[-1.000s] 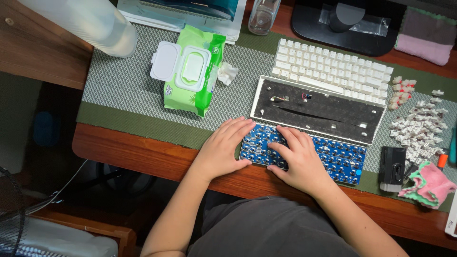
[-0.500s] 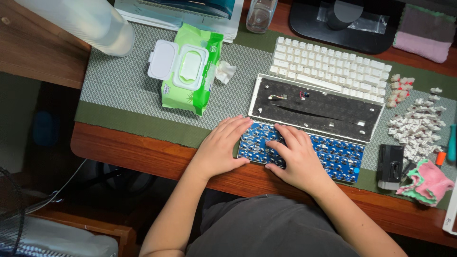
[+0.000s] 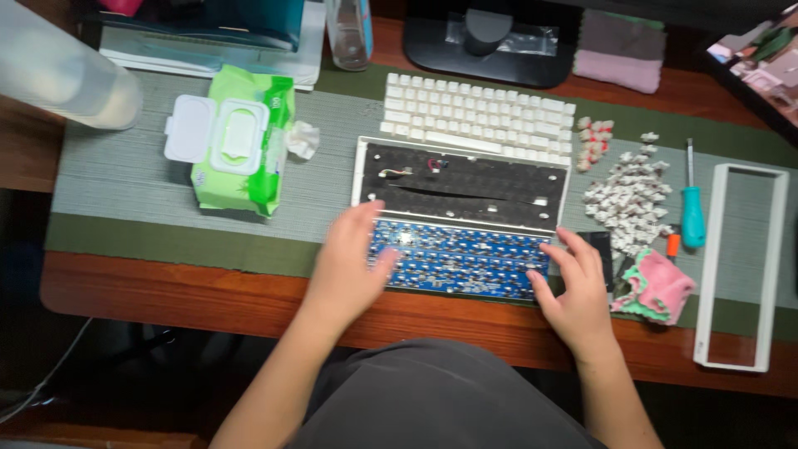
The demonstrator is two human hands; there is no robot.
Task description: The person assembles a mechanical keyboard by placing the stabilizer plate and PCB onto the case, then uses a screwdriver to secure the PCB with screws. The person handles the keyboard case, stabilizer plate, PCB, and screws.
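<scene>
Blue circuit board (image 3: 461, 260) ×1 (bare) | left hand (image 3: 349, 266), right hand (image 3: 573, 287) touching | screwdriver (image 3: 692, 208) ×1

One head-worn camera looks steeply down, from close above, at the desk (image 3: 166, 287).

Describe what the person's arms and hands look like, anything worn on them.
Both forearms are bare right down to the wrists, with no sleeves in view. The left hand and right hand wear no gloves, and no ring, watch or bracelet shows. The picture is too blurred to tell finer details such as the nails.
</scene>
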